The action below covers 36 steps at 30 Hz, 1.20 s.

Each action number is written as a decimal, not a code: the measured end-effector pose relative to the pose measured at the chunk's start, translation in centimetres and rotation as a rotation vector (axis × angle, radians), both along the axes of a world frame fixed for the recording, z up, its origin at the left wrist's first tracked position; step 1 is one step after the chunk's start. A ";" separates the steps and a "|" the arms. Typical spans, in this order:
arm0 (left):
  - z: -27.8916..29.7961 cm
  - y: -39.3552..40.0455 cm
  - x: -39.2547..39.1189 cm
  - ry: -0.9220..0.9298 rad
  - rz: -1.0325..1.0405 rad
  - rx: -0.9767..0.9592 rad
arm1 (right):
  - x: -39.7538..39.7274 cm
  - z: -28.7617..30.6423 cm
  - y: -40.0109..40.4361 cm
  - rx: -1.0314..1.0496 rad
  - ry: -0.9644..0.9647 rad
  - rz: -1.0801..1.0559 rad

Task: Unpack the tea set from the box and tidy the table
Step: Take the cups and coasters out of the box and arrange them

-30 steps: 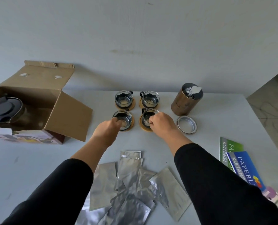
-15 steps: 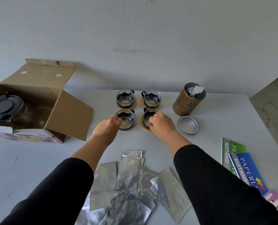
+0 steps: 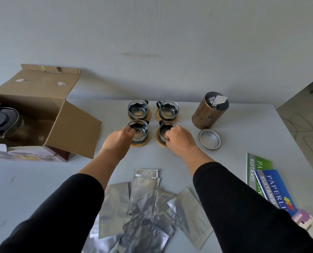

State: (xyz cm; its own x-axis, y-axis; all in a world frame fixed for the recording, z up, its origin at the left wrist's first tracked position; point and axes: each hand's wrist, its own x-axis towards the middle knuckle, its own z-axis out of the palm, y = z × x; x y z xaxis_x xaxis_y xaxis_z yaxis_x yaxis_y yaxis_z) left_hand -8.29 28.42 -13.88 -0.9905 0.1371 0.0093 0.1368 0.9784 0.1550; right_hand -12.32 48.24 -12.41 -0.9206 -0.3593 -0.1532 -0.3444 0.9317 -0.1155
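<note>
Several glass tea cups stand on round wooden coasters in a square at mid table. My left hand point(image 3: 117, 142) grips the rim of the near left cup point(image 3: 140, 131). My right hand point(image 3: 179, 140) grips the near right cup point(image 3: 164, 131). The far left cup point(image 3: 137, 110) and far right cup point(image 3: 168, 110) stand untouched behind them. An open cardboard box point(image 3: 48, 114) lies at the left with a glass teapot point(image 3: 1, 123) with a dark lid inside.
A bronze tea canister point(image 3: 209, 110) holding a silver packet stands right of the cups, its round metal lid point(image 3: 209, 139) lying in front. Several silver foil sachets point(image 3: 146, 207) lie scattered near me. Green and blue receipt books point(image 3: 269, 187) lie at the right edge.
Both hands stay on the two near cups, with fingers shifted slightly on the rims. The view has tilted a little.
</note>
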 end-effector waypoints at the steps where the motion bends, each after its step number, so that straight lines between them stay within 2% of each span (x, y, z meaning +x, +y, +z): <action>1: 0.0 0.0 -0.1 0.000 0.001 -0.005 | 0.0 0.1 0.0 -0.002 -0.001 0.000; 11: 0.2 -1.3 -0.8 -0.027 -0.065 -0.010 | 0.0 0.3 -0.1 -0.002 -0.008 -0.013; 26: -0.2 -1.2 -1.0 -0.025 -0.049 -0.050 | 0.0 0.9 -0.4 0.023 -0.017 0.006; 36: 0.2 -2.1 -0.8 0.041 -0.104 0.013 | -0.1 1.6 -1.0 0.019 0.040 0.002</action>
